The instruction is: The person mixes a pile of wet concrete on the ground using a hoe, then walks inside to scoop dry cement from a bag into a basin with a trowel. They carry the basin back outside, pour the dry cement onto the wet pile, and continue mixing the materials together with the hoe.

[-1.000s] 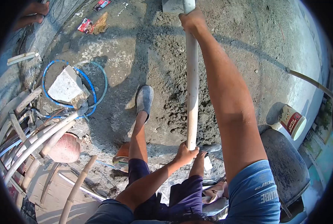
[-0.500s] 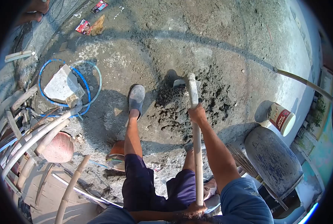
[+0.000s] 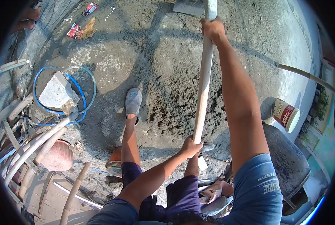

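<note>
Both my hands grip the long pale wooden handle of a hoe (image 3: pixel 202 90). My right hand (image 3: pixel 214 30) is closed around the upper part, near the metal blade (image 3: pixel 189 7) at the top edge of the view. My left hand (image 3: pixel 191 147) is wrapped round the handle's lower end, close to my legs. Under and beside the handle lies a heap of wet grey mortar (image 3: pixel 175 105), spread on the rough ground. My shoe (image 3: pixel 133 102) stands left of the heap.
A white block (image 3: pixel 55 90) lies inside a blue hose (image 3: pixel 84 98) at left, near bamboo poles (image 3: pixel 36 138) and a reddish basin (image 3: pixel 58 155). A paint bucket (image 3: pixel 285 115) and a dark wheelbarrow (image 3: pixel 285 157) are at right. Another person's hand (image 3: pixel 31 14) shows at upper left.
The hoe's blade has come out of the mortar heap and moved far forward and up in view. Both arms now reach further out, and my left hand has moved forward from my waist.
</note>
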A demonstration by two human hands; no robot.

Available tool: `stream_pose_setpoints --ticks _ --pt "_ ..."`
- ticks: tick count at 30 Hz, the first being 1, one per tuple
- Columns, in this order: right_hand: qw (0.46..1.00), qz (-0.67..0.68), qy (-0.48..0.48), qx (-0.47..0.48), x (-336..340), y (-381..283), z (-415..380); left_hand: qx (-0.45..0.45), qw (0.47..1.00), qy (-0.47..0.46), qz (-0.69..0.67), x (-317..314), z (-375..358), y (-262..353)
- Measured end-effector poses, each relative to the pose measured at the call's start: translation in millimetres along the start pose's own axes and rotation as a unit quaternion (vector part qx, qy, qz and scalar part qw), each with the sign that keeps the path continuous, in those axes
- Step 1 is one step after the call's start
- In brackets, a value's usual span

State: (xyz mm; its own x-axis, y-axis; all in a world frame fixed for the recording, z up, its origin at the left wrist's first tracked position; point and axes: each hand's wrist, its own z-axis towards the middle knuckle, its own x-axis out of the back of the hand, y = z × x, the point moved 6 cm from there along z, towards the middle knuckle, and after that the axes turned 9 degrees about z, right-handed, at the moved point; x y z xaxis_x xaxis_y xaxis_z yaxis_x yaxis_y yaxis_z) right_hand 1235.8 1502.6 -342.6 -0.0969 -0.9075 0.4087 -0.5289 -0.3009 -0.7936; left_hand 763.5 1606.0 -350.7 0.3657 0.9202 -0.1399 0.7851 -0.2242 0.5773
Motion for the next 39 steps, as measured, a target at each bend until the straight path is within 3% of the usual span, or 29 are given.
stream_pose_setpoints --ticks 3,6,8,9,10,11,12,13,14,15,16,17,19,22,23,24,25,26,28,29,30,33,35,36,38,39 --pt "0.999 -0.012 0.010 -0.043 4 32 -6 0.073 0.996 -0.008 0.054 2 -24 15" --pt "0.992 0.054 0.033 -0.113 31 90 -46 -0.039 0.998 0.016 -0.052 -22 -83 22" --pt "0.990 0.009 0.009 -0.137 45 102 -83 0.072 0.996 -0.042 -0.018 -31 -116 9" --pt "0.983 -0.055 -0.032 -0.171 48 112 -98 0.083 0.992 -0.064 -0.064 -63 -136 -20" --pt "0.984 -0.046 -0.001 -0.173 47 145 -113 0.100 0.985 -0.091 -0.109 -95 -160 -51" --pt "0.977 -0.031 -0.022 -0.209 52 162 -137 0.182 0.963 -0.188 -0.070 -110 -183 -55" --pt "0.977 -0.018 -0.027 -0.210 56 178 -167 0.195 0.964 -0.157 -0.091 -120 -210 -60" --pt "0.968 -0.085 -0.029 -0.234 63 197 -204 0.243 0.943 -0.183 -0.138 -138 -248 -77" --pt "0.958 -0.063 -0.033 -0.278 68 230 -241 0.283 0.928 -0.211 -0.121 -147 -284 -75" --pt "0.949 -0.093 -0.035 -0.300 77 250 -273 0.360 0.900 -0.190 -0.158 -149 -315 -74" --pt "0.953 -0.046 -0.005 -0.300 85 278 -303 0.327 0.860 -0.263 -0.291 -149 -340 -86" --pt "0.952 0.006 -0.011 -0.305 91 239 -321 0.328 0.863 -0.253 -0.289 -155 -352 -103" --pt "0.961 -0.017 -0.023 -0.276 98 193 -324 0.282 0.903 -0.208 -0.248 -181 -371 -137" --pt "0.981 0.027 -0.048 -0.185 90 119 -289 0.199 0.954 -0.130 -0.183 -203 -369 -158" --pt "0.980 0.097 -0.066 -0.164 80 95 -265 0.092 0.988 -0.111 0.062 -142 -308 -79" --pt "0.972 0.166 -0.084 -0.144 66 77 -242 0.041 0.995 0.021 0.085 -110 -267 -57" --pt "0.940 0.291 -0.119 -0.132 44 66 -216 0.007 0.992 0.097 0.084 -72 -230 -13" --pt "0.891 0.411 -0.151 -0.120 21 53 -193 0.034 0.973 0.156 0.166 -48 -205 -11" --pt "0.889 0.399 -0.170 -0.146 -32 27 -176 0.084 0.917 0.245 0.305 -3 -163 2" --pt "0.899 0.374 -0.182 -0.137 -61 28 -176 0.058 0.905 0.279 0.317 20 -148 17" --pt "0.908 0.349 -0.193 -0.129 -90 36 -178 0.097 0.915 0.256 0.297 36 -135 23" --pt "0.910 0.308 -0.215 -0.176 -149 69 -193 0.080 0.899 0.301 0.309 40 -130 22" --pt "0.937 0.198 -0.220 -0.183 -172 130 -212 0.089 0.964 0.234 0.092 2 -124 -29" --pt "0.936 0.198 -0.222 -0.187 -169 147 -224 -0.021 0.968 0.244 -0.060 -32 -123 -49" --pt "0.941 0.064 -0.227 -0.243 -150 193 -254 0.098 0.974 0.122 -0.166 -74 -143 -50" --pt "0.938 0.055 -0.231 -0.253 -135 216 -273 0.107 0.965 0.117 -0.210 -99 -154 -50"
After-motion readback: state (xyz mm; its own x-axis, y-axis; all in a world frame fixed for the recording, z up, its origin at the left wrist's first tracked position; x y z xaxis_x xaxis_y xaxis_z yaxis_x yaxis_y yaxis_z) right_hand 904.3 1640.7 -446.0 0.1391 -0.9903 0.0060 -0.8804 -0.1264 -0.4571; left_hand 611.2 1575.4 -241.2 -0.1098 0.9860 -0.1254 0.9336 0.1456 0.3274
